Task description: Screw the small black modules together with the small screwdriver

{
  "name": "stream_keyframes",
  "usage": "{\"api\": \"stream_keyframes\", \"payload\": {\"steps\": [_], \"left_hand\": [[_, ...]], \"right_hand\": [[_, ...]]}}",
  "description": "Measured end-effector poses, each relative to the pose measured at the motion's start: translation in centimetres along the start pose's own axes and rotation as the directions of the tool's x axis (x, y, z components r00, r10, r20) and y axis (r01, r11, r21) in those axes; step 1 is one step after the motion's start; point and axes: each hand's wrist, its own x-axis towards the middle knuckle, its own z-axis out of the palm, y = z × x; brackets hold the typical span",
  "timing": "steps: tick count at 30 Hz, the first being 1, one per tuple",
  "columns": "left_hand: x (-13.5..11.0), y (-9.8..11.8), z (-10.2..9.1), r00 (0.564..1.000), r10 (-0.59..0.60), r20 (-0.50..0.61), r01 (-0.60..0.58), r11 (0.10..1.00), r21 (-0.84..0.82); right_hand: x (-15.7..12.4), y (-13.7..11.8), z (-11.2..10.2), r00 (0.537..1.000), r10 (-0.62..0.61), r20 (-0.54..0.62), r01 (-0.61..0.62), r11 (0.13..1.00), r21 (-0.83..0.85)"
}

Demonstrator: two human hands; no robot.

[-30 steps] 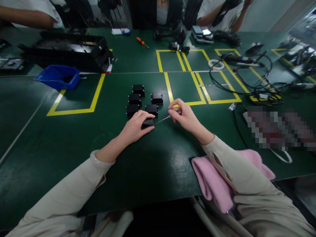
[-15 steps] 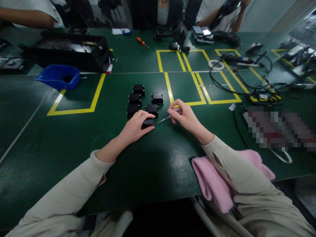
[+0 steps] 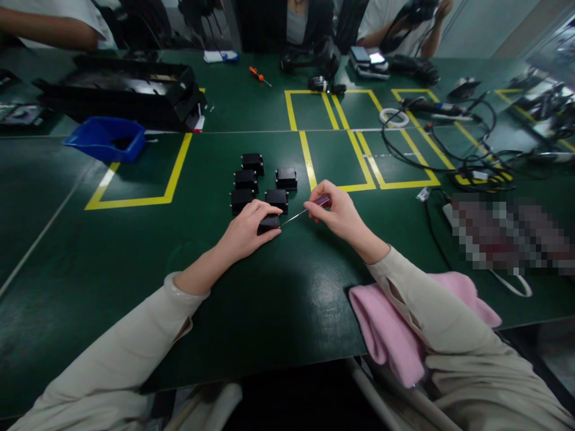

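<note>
My left hand (image 3: pixel 248 230) grips a small black box (image 3: pixel 269 222) on the green table, thumb along its near side and fingers over the far side. My right hand (image 3: pixel 335 209) is closed round the dark reddish handle of a screwdriver (image 3: pixel 294 217). Its thin metal shaft slants down to the left, and the tip meets the right end of the held box. Just beyond my left hand stand several similar black boxes (image 3: pixel 276 200) with small shiny spots at their ends. My palm and fingers hide part of the held box.
A blue bin (image 3: pixel 108 134) and a long black housing (image 3: pixel 121 90) lie to the left. An orange screwdriver (image 3: pixel 257 74) rests farther back. Black cables (image 3: pixel 467 155) spread over the right side. Beneath my right forearm is a pink cloth (image 3: pixel 386 335). Other people sit across the table.
The fingers of my right hand have shifted slightly round the screwdriver handle, and more of the handle shows. My left hand and the box have stayed in place.
</note>
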Motion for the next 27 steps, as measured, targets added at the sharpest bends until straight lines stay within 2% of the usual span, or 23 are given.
{"api": "stream_keyframes", "payload": {"steps": [6, 15, 27], "left_hand": [[-0.02, 0.03, 0.03, 1.000, 0.005, -0.004, -0.005, 1.000, 0.006], [0.00, 0.17, -0.02, 1.000, 0.006, -0.005, -0.006, 1.000, 0.000], [-0.01, -0.02, 0.10, 1.000, 0.005, -0.005, -0.005, 1.000, 0.003]], "right_hand": [[-0.21, -0.56, 0.04, 0.999, -0.036, 0.008, 0.037, 0.999, -0.026], [-0.23, 0.38, 0.18, 0.997, -0.078, 0.000, 0.078, 0.996, -0.048], [-0.27, -0.33, 0.00, 0.990, -0.139, 0.011, 0.139, 0.983, -0.122]]}}
